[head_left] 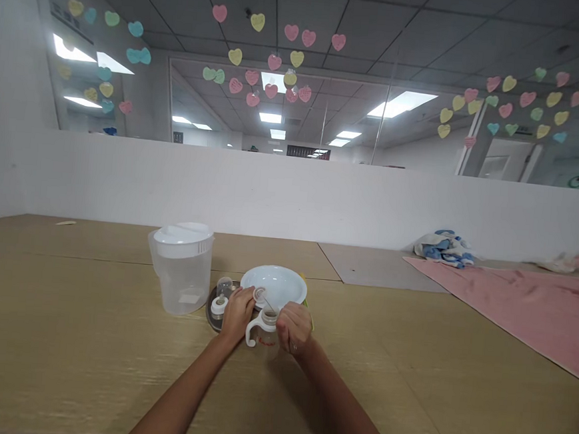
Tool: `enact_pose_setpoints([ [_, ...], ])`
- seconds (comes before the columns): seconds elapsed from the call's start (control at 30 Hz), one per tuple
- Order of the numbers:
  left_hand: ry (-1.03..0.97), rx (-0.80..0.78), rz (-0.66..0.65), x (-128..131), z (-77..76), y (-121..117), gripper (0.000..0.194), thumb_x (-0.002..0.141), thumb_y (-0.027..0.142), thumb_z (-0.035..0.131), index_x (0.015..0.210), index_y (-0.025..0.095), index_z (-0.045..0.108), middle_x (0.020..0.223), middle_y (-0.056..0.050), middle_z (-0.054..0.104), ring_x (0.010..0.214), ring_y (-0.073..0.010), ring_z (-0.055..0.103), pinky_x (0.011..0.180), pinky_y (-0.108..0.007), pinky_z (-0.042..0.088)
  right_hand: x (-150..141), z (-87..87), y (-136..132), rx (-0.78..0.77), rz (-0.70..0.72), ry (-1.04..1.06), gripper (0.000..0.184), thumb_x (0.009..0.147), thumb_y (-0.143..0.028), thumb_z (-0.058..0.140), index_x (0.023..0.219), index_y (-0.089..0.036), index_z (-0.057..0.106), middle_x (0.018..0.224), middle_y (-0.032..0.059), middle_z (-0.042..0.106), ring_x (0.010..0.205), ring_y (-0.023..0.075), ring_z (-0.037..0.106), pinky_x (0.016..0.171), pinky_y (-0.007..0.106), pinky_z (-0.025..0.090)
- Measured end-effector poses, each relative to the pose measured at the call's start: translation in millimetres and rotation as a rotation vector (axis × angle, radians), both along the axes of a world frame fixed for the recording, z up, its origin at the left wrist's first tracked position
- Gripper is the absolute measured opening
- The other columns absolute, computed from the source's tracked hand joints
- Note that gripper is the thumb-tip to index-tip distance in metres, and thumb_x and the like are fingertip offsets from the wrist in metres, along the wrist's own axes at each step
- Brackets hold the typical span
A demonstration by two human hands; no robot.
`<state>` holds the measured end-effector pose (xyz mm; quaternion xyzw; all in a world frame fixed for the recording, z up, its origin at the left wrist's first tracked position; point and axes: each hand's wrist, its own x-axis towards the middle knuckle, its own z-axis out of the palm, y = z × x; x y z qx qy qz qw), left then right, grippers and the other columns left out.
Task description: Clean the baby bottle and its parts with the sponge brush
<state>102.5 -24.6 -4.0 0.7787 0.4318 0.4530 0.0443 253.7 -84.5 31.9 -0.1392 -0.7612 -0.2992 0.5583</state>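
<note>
My left hand (238,313) pinches a white plastic ring (260,295) above the baby bottle. A thin straw-like piece (268,304) runs from that ring to my right hand (293,328), whose fingers are closed on its end. Just below both hands stands a clear baby bottle with white handles (263,334), its top partly hidden by my fingers. Behind them lies a white shallow bowl (274,285). To the left, a round metal tray (210,312) holds a clear bottle part (224,285) and a white cap (218,307).
A clear plastic pitcher with a white lid (182,269) stands left of the tray on the wooden table (84,334). A pink mat (503,307) lies to the right, with a blue-and-white cloth (445,248) behind it against a low white wall (291,197).
</note>
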Motion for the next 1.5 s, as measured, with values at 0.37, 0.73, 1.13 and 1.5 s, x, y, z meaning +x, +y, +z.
enact_pose_setpoints([
  [0.37, 0.033, 0.009, -0.009, 0, 1.0, -2, 0.032, 0.085, 0.017, 0.039, 0.101, 0.021, 0.066, 0.104, -0.006, 0.067, 0.098, -0.0198, 0.058, 0.098, -0.042, 0.036, -1, 3.0, -1, -0.017, -0.073, -0.034, 0.039, 0.092, -0.017, 0.024, 0.055, -0.022, 0.037, 0.045, -0.0015, 0.039, 0.044, 0.0124, 0.031, 0.047, 0.028, 0.022],
  [0.73, -0.012, 0.028, 0.002, 9, 9.3, -14, 0.029, 0.089, 0.03, 0.041, 0.1, 0.026, 0.067, 0.087, -0.004, 0.061, 0.088, -0.0194, 0.053, 0.088, -0.039, 0.035, -4, -0.3, 6, -0.133, -0.184, 0.042, 0.038, 0.094, -0.018, 0.024, 0.059, -0.021, 0.041, 0.047, -0.0012, 0.044, 0.043, 0.0115, 0.036, 0.045, 0.027, 0.025],
  [1.13, -0.15, -0.036, -0.221, 7, 19.0, -17, 0.03, 0.085, 0.03, 0.043, 0.098, 0.019, 0.068, 0.092, -0.007, 0.068, 0.09, -0.0211, 0.056, 0.084, -0.035, 0.042, -2, 5.1, 3, -0.264, -0.16, 0.007, 0.04, 0.094, -0.037, 0.031, 0.065, -0.019, 0.051, 0.051, -0.0005, 0.051, 0.047, 0.0103, 0.044, 0.048, 0.024, 0.033],
  [1.5, -0.248, -0.09, -0.226, 7, 10.3, -6, 0.028, 0.083, 0.032, 0.047, 0.092, 0.018, 0.069, 0.09, -0.007, 0.07, 0.086, -0.0201, 0.061, 0.082, -0.034, 0.046, -9, 8.3, -3, -0.486, 0.062, 0.227, 0.051, 0.088, -0.056, 0.031, 0.097, -0.016, 0.061, 0.094, 0.011, 0.059, 0.09, 0.021, 0.055, 0.079, 0.035, 0.044],
])
